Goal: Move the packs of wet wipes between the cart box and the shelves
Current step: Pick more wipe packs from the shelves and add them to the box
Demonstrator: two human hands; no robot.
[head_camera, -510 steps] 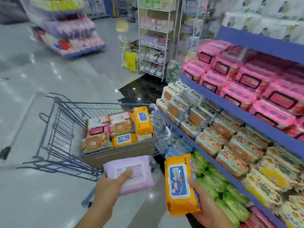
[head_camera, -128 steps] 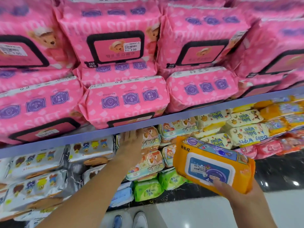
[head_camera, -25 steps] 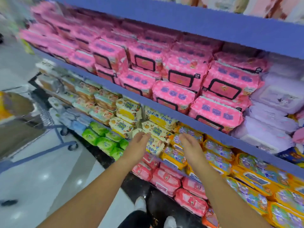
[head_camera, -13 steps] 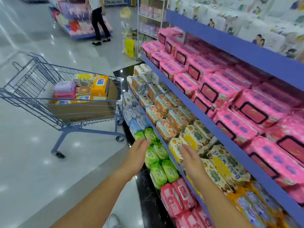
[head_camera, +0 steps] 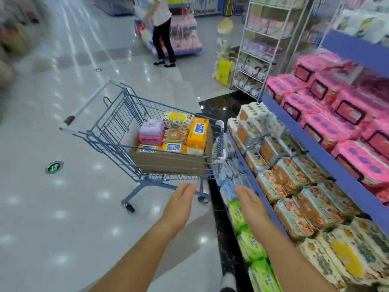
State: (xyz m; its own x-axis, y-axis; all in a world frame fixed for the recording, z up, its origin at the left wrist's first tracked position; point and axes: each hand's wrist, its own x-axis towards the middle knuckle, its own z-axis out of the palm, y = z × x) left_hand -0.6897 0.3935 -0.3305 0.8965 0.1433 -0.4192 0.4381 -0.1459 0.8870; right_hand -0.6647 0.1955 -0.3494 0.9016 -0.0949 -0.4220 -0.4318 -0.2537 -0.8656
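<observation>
A blue wire cart (head_camera: 117,127) stands on the aisle floor with a cardboard box (head_camera: 168,163) inside. The box holds several wet wipe packs: an upright orange pack (head_camera: 197,133), a purple pack (head_camera: 151,128), a pink one and a yellow "Baby Wipes" pack (head_camera: 176,120). My left hand (head_camera: 181,205) and my right hand (head_camera: 248,203) are both stretched forward with straight fingers, holding nothing, a short way in front of the cart's near end. The blue shelves (head_camera: 324,159) on the right carry pink packs (head_camera: 328,114) above and bear-print, yellow and green packs below.
A person in black trousers (head_camera: 163,39) stands at a display island at the far end of the aisle. A white wire rack (head_camera: 261,45) stands beyond the shelves, with a yellow sign beside it. The glossy floor spreads to the left of the cart.
My view has swung from the shelf to the cart, which now lies closer and straight ahead. Both hands have left the shelf packs and point toward the cart, holding nothing.
</observation>
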